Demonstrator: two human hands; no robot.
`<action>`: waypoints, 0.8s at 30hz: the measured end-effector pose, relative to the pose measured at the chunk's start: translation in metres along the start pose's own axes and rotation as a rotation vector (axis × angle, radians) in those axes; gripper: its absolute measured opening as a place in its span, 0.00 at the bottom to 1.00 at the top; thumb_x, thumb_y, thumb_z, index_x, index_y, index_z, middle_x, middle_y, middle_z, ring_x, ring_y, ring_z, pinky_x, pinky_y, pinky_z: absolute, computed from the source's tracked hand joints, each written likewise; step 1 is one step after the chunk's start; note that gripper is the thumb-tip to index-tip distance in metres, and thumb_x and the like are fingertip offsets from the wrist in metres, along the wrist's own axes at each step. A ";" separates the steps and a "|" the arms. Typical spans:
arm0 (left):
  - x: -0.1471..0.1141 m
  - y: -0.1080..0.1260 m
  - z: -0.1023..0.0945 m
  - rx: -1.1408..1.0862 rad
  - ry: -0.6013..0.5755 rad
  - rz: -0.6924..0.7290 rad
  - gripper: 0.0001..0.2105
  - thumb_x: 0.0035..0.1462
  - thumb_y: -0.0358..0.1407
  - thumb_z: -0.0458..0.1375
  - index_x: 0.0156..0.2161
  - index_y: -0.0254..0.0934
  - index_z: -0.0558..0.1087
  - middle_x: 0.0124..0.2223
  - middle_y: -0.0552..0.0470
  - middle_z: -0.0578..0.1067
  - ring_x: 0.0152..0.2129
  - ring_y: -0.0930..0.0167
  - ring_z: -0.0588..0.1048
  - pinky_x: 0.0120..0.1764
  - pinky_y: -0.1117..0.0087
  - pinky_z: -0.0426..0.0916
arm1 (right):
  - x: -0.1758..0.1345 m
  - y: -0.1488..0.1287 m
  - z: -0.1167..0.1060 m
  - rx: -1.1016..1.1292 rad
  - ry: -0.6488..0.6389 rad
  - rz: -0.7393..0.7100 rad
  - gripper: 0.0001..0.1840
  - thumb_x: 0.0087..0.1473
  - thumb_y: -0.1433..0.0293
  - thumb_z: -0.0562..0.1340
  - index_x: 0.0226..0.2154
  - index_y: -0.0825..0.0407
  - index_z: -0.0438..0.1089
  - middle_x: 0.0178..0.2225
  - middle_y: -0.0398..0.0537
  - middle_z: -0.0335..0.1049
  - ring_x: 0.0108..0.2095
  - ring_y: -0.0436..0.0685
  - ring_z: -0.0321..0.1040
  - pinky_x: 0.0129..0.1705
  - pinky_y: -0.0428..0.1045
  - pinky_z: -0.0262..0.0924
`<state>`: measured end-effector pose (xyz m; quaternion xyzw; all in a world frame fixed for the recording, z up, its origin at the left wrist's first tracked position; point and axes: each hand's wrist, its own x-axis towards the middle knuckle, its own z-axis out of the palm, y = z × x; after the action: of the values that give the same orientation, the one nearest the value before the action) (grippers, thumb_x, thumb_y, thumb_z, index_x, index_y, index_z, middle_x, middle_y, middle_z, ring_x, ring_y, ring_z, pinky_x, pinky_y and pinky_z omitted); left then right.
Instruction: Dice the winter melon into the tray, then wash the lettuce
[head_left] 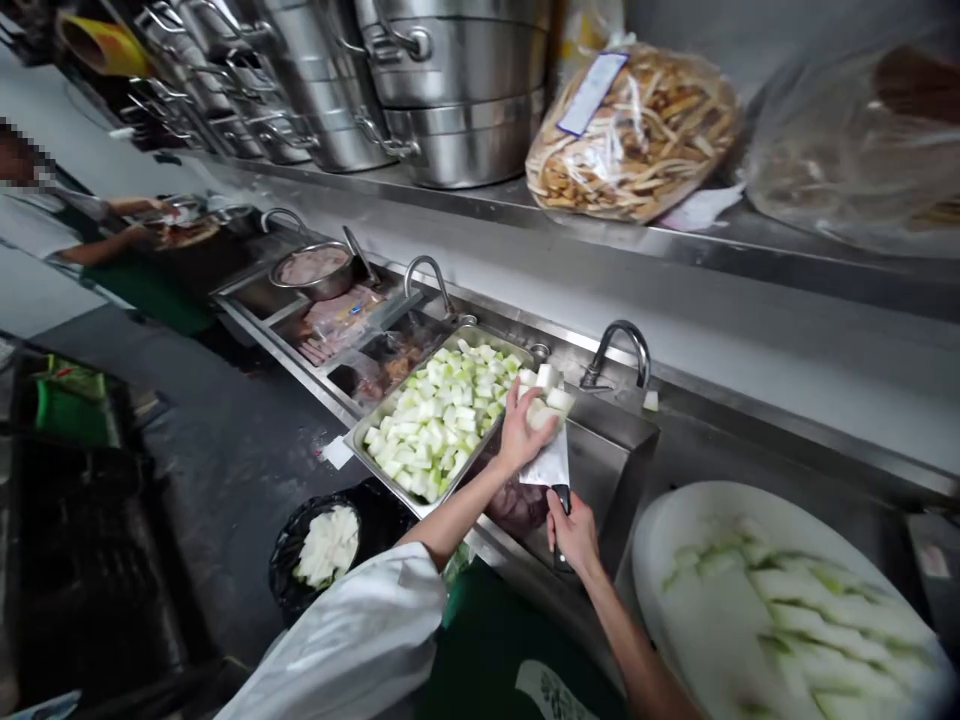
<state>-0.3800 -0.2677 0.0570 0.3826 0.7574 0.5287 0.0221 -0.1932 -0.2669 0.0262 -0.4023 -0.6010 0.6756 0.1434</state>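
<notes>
My right hand [576, 530] is wrapped round the black handle of a cleaver [550, 462], its wide blade held flat over a sink. Pale chunks of peeled gourd or melon [551, 398] rest on the blade. With its fingers curved over them, my left hand [525, 428] presses these chunks against the cleaver. Just left of that hand, a steel tray [446, 492] lies across the sink, heaped with cut pale-green gourd chunks [446, 405]. To the right, a round white cutting board [697, 620] carries long strips of the same gourd [832, 610].
Sinks along the counter hold bagged meat [341, 325] and a steel bowl [315, 270]. Taps [621, 345] rise behind. Overhead, a shelf [480, 200] bears steel pots [465, 100] and a bag of dried strips [637, 130]. A lined bin [281, 555] stands below left; a co-worker [97, 240] stands farther off.
</notes>
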 end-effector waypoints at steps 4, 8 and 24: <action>0.059 -0.061 -0.024 0.045 0.082 -0.131 0.26 0.58 0.41 0.66 0.60 0.40 0.69 0.68 0.39 0.61 0.70 0.55 0.59 0.69 0.51 0.57 | 0.057 -0.045 0.053 -0.041 -0.082 0.085 0.22 0.54 0.47 0.64 0.30 0.46 0.59 0.13 0.33 0.59 0.10 0.49 0.57 0.12 0.43 0.52; 0.107 -0.110 -0.033 0.127 0.182 -0.224 0.27 0.59 0.41 0.63 0.61 0.35 0.67 0.64 0.36 0.66 0.66 0.56 0.63 0.68 0.51 0.58 | 0.097 -0.092 0.088 -0.138 -0.096 0.103 0.09 0.61 0.64 0.58 0.30 0.48 0.59 0.13 0.33 0.60 0.11 0.47 0.58 0.14 0.40 0.50; 0.201 -0.136 -0.030 0.697 -0.238 -0.282 0.05 0.58 0.28 0.61 0.37 0.27 0.78 0.49 0.30 0.77 0.54 0.47 0.71 0.62 0.36 0.56 | -0.004 -0.043 -0.049 -0.234 0.201 0.164 0.33 0.40 0.33 0.60 0.21 0.45 0.60 0.14 0.41 0.63 0.11 0.53 0.60 0.13 0.48 0.56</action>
<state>-0.6107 -0.1902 0.0330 0.3179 0.9288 0.1836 0.0509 -0.1680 -0.2255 0.0696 -0.5296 -0.6232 0.5667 0.0993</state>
